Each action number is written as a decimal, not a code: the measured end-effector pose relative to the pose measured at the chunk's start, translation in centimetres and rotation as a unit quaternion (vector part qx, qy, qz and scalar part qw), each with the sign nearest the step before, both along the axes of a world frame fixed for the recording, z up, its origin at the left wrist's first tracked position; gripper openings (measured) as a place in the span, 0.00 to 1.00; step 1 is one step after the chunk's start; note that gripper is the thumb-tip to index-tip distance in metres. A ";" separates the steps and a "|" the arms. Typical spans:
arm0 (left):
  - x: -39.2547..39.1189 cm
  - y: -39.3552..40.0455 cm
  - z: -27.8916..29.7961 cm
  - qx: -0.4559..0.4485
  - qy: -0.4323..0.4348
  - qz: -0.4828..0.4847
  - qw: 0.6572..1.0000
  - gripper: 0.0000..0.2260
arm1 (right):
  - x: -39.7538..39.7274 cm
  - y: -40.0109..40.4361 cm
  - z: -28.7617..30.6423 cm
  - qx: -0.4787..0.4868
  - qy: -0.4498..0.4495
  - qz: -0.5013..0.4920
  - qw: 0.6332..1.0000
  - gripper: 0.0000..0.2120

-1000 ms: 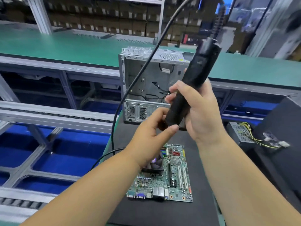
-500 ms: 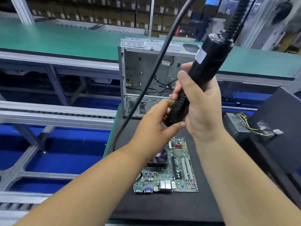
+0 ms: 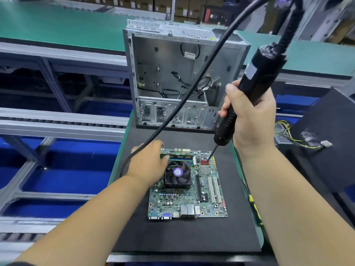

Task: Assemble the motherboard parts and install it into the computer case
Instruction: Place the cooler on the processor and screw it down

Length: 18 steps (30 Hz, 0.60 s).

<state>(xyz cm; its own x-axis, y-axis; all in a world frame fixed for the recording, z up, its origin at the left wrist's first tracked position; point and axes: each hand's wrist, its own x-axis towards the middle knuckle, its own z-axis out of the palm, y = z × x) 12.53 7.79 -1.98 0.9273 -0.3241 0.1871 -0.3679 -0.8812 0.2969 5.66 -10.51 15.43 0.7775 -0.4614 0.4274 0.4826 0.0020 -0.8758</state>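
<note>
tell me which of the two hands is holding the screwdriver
The right hand: it grips the black electric screwdriver above the motherboard. The left hand holds no tool and rests beside the fan.

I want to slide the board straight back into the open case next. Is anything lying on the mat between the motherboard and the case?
Nothing lies on the black mat between the motherboard and the open case. Only the left hand, over the board's far left corner, and the electric screwdriver gripped by the right hand hang above that stretch.
</note>
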 end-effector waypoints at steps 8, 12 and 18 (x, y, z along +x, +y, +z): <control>0.1 -2.9 -1.7 0.079 0.171 -0.255 0.949 0.49 | 1.7 -1.0 -1.9 0.053 0.017 0.027 0.998 0.17; 0.8 -2.5 -1.7 0.082 0.179 -0.254 0.947 0.48 | 2.0 -1.3 -2.4 0.048 0.018 0.036 0.998 0.14; 1.1 -3.1 -1.8 0.103 0.181 -0.254 0.945 0.48 | 2.3 -1.6 -2.9 0.044 0.030 0.036 0.998 0.17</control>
